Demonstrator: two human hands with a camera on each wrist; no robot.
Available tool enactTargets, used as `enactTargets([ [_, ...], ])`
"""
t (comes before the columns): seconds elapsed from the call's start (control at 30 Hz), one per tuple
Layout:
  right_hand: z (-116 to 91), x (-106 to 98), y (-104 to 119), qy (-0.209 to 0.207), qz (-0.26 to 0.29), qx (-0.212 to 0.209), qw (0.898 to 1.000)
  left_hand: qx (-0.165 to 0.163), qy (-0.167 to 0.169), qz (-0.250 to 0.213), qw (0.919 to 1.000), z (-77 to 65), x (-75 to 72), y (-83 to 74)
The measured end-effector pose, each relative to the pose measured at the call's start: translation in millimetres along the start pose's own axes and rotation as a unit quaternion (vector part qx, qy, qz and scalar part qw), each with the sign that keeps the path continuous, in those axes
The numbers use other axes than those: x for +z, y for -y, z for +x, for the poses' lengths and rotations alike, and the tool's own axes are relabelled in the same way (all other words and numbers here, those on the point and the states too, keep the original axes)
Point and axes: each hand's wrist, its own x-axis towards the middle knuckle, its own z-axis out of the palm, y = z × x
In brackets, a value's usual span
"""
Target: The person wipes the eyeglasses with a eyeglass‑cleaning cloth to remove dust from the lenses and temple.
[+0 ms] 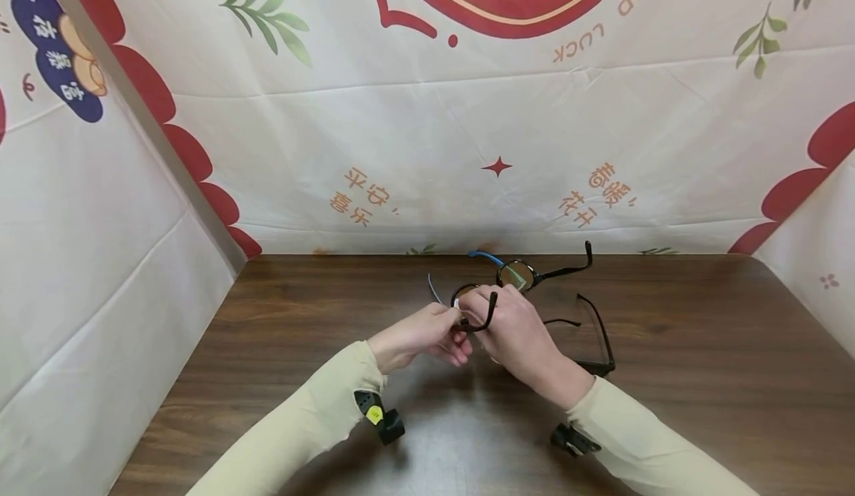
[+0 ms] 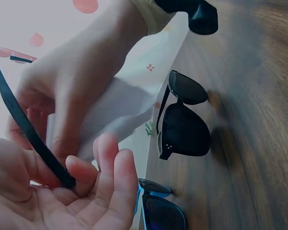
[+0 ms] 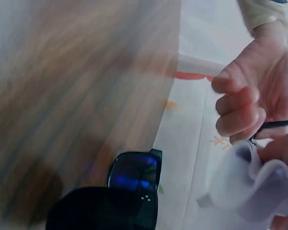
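Observation:
In the head view my left hand [image 1: 427,335] pinches a pair of dark-framed glasses [image 1: 490,309] near a hinge, a black temple rising between the two hands. That black temple [image 2: 26,127] crosses the fingers in the left wrist view, where the other fingers extend loosely. My right hand [image 1: 513,333] grips a thin whitish cloth [image 3: 247,184], bunched and folded against the glasses. The cloth and the right fingers hide most of the front of the glasses. Both hands are close together above the table.
Black sunglasses [image 1: 604,333] lie on the brown wooden table [image 1: 300,288], right of my right hand. Behind the hands are glasses with blue-coloured parts [image 1: 517,276], near the table's back edge. A printed white cloth backdrop [image 1: 427,147] stands behind the table.

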Motion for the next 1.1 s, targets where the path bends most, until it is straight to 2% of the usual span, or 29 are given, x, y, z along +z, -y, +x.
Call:
enactTargets([
  [0.07,-2,-2,0,0.021,0.005,0.001,1.000,0.003,-0.006,0.006,1.0000,0.2,-0.6,0.2],
  [0.13,-4,-4,0,0.029,-0.016,0.002,0.999,0.000,-0.010,0.011,0.9999,0.9,-1.2,0.8],
  [0.27,-5,-5,-1,-0.006,-0.095,-0.001,0.995,-0.006,-0.018,0.014,0.9997,2.1,1.6,1.4],
  [0.37,-3,-2,-1,-0.045,-0.121,-0.005,0.992,-0.008,-0.016,0.018,0.9997,3.0,6.3,0.8],
  [0.43,-1,0,-1,-0.058,-0.109,-0.004,0.992,-0.009,-0.017,0.020,0.9996,3.5,9.6,-0.1],
  [0.5,1,2,-1,-0.063,-0.073,0.000,0.995,-0.006,-0.019,0.022,0.9996,4.2,11.4,-0.7],
  [0.6,2,1,-1,-0.036,0.012,0.015,0.999,0.005,-0.028,0.018,0.9994,5.2,10.6,-0.3],
  [0.67,0,-2,-2,-0.008,0.047,0.027,0.998,0.012,-0.028,0.017,0.9994,5.6,9.0,0.6],
  [0.73,-2,-5,-3,0.014,0.039,0.031,0.999,0.018,-0.024,0.016,0.9994,5.3,7.4,1.9],
  [0.8,-5,-6,-6,0.020,-0.006,0.023,1.000,0.016,-0.020,0.016,0.9995,4.6,6.7,2.8],
  [0.93,-7,-4,-10,-0.021,-0.091,0.000,0.996,0.001,-0.016,0.013,0.9998,4.7,8.7,3.9],
  [1.0,-6,-2,-10,-0.040,-0.097,-0.003,0.994,-0.006,-0.013,0.009,0.9999,5.2,10.9,4.0],
  [1.1,-4,1,-8,-0.043,-0.061,0.002,0.997,-0.008,-0.008,0.007,0.9999,6.5,13.6,3.8],
])
